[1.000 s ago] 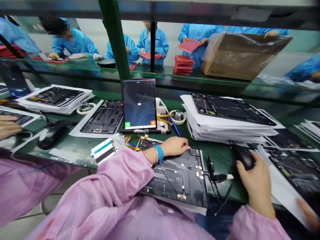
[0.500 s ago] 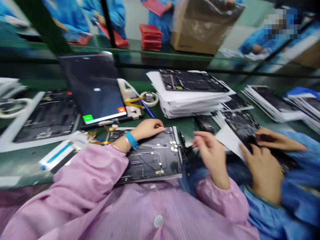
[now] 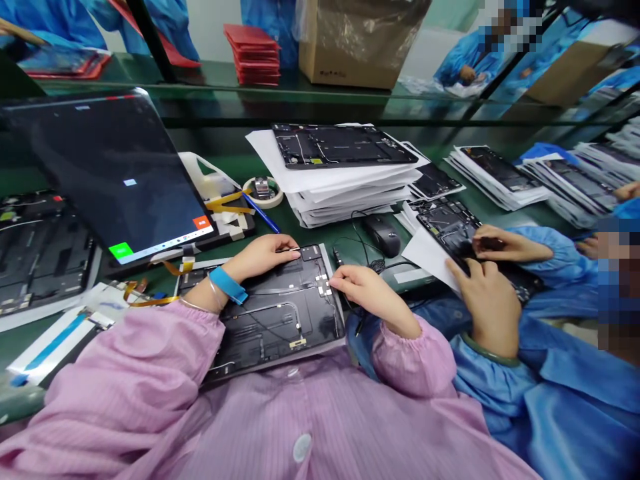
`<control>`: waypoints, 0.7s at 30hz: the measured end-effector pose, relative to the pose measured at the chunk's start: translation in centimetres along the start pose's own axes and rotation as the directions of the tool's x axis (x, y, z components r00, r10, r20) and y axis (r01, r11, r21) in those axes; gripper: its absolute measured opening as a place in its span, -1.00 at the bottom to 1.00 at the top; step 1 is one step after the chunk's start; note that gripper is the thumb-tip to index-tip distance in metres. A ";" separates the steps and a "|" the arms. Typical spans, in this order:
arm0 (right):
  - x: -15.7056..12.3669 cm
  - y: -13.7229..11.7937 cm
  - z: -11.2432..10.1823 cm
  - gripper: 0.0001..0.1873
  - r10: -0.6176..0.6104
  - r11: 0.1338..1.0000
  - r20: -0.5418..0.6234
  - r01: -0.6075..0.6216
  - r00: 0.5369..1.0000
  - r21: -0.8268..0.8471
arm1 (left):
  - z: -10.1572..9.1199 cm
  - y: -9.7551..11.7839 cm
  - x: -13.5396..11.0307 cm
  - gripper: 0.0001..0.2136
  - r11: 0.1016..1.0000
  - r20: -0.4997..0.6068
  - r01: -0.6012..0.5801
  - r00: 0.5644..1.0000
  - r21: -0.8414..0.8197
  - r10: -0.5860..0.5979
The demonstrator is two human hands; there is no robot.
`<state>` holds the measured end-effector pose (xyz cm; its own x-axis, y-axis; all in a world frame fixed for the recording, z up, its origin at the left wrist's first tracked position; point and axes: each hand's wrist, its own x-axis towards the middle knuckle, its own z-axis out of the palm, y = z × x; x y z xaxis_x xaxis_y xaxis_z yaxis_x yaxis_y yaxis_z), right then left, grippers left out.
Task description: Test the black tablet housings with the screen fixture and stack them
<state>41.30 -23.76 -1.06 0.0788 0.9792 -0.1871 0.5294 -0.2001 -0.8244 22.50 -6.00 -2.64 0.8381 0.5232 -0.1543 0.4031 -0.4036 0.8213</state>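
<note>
A black device housing (image 3: 270,327), opened up to show its thin cables and connectors, lies in front of me with a white sheet under its edge. My left hand (image 3: 267,257), a blue band on its wrist, reaches across it. The fingers are curled at the housing's far edge, thumb and fingers close together there. My right hand (image 3: 373,293) is closed in a pinch at the right edge, beside a group of small silvery connectors (image 3: 324,285). Whatever lies between those fingertips is too small to make out.
A lit screen (image 3: 115,180) leans at left. Behind are a roll of tape (image 3: 265,192), a blue pen (image 3: 263,213) and a stack of white sheets (image 3: 345,197) topped by another housing. A black mouse (image 3: 383,235) sits right, near a co-worker's hands (image 3: 493,307).
My right hand has come down and left from the air to the housing's right edge, its fingers closing. The left hand stays at the far edge. The view has turned right.
</note>
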 end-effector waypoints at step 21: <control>0.2 0.2 -0.7 -0.56 0.193 0.954 0.116 -0.214 0.974 0.211 | -0.1 0.0 0.0 -0.58 1.000 -0.010 -0.023 1.000 0.017 0.023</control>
<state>42.03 -23.60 -0.93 0.0807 0.9115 -0.4032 0.3098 -0.4075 -0.8591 22.45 -5.95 -2.61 0.8434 0.5215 -0.1293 0.3897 -0.4281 0.8154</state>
